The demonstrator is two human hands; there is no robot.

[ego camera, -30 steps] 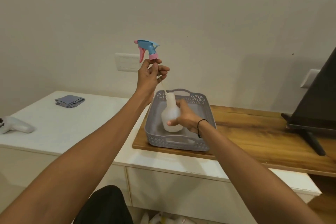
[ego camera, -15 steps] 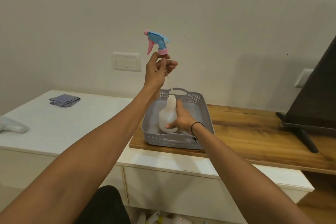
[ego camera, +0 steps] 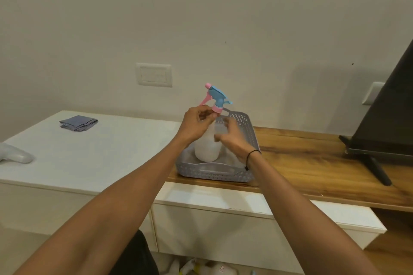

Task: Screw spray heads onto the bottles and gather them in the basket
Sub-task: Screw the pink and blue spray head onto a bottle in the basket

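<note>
your left hand is holding the blue and pink plastic trigger spray head by its pink collar, fingers pinched together on it, just above the neck of the translucent white plastic bottle. the spray head is tilting, its pink trigger pointing left and its blue body pointing right. the bottle is standing upright inside the grey perforated plastic basket, toward the basket's left side. your right hand is reaching in at the bottle's upper part from the right; it is blurred, so you cannot tell from this view whether its fingers are clamping the bottle or only touching it. a thin black band is sitting on your right wrist.

the basket is resting on the left end of the brown wooden board, which is lying across the white counter. a folded grey-blue cloth is lying far back on the counter, well apart from the basket. a white rounded object is showing at the counter's left edge, cut off by the frame. a black screen on a black stand is standing on the board at the right. a white wall plate is sitting on the wall behind.
</note>
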